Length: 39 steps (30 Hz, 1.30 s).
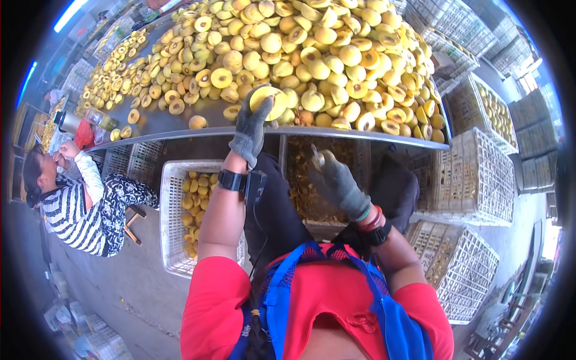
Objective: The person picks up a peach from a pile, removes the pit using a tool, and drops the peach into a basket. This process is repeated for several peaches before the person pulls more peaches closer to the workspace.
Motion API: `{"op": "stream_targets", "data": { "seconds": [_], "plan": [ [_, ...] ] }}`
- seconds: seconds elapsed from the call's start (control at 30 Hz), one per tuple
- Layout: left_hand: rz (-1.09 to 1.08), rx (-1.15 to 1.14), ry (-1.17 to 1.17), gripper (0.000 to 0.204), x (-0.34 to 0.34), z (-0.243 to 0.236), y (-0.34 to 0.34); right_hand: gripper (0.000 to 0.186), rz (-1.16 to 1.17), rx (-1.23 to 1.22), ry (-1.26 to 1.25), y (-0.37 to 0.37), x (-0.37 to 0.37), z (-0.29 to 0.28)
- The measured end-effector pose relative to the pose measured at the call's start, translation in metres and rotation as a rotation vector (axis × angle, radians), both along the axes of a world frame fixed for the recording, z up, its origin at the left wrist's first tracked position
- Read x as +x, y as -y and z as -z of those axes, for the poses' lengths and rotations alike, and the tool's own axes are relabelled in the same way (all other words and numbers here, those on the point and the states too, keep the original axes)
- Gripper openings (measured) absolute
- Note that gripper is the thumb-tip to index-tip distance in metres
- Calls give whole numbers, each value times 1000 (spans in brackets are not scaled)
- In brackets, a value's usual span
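Note:
At the table's near edge, my gloved left hand (248, 131) is closed around a yellow peach half (277, 105), its cut face partly showing. My gloved right hand (339, 185) is lower and to the right, apart from the fruit. Its fingers are wrapped round a small tool with a short metal tip (315, 150); most of the tool is hidden in the grip. Beyond both hands, a big heap of halved yellow peaches (324, 69) covers much of the metal table (198, 114), several with brown pit centres showing.
Between my knees, a crate (300, 192) holds brown scraps. A white crate of peach halves (169, 210) stands to my left. White crates (480, 180) are stacked at right. A person in a striped top (78, 210) sits at far left, near a red bag (84, 133).

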<state>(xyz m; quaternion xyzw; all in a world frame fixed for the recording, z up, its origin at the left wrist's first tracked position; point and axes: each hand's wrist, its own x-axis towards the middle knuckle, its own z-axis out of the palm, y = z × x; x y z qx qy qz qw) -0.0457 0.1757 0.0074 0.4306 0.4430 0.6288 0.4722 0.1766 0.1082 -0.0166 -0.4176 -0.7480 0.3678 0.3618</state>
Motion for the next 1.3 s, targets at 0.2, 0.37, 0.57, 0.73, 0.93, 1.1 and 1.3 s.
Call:
{"op": "stream_targets", "data": {
  "seconds": [0.2, 0.37, 0.57, 0.73, 0.93, 1.1, 1.3],
  "plan": [
    [-24, 178, -257, 53, 41, -16, 61, 26, 51, 171, 25, 16, -13, -34],
    [-36, 263, -413, 55, 56, -14, 84, 26, 73, 228, 64, 24, -6, -39],
    [-122, 348, -376, 49, 78, 4, 88, 28, 103, 148, 107, 33, -4, -30],
    [-148, 247, -75, 65, 92, 12, 86, 27, 39, 93, -41, 33, -4, -12],
    [-231, 251, -187, 66, 97, 16, 87, 30, 36, 40, -54, 35, -4, -12],
    [-235, 214, -128, 68, 98, 14, 87, 33, 25, 14, 57, 35, -6, -12],
    [-299, 231, -267, 69, 99, 20, 87, 28, -5, 14, 0, 33, -3, -3]
  ]
}}
